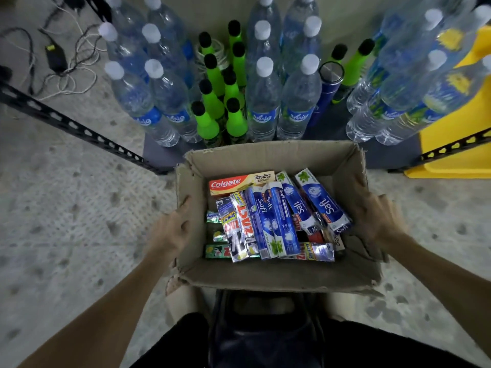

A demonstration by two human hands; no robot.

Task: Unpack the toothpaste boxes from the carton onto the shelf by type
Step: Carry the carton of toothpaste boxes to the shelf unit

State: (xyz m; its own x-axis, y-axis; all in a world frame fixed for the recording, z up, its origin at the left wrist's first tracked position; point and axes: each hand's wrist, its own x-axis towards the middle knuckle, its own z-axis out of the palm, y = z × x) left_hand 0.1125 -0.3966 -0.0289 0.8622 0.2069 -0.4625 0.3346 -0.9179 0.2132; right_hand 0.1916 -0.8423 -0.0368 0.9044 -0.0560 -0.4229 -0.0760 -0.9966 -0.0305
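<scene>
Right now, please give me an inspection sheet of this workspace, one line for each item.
Surface: dark shelf board low above a speckled floor.
Job's things: cardboard carton holds the Colgate box, blue Safi boxes and silver Zact boxes, mixed together.
Clutter: water bottles, green bottles and a blue flask crowd the shelf.
Grippers: left hand and right hand grip the carton's side walls.
Cables: tangled cables and an adapter on the floor, far left.
Surroundings: yellow plastic object at the right.

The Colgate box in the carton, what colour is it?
Red at the logo end, cream-yellow beyond, seen in the head view: Colgate box inside the carton.
</scene>
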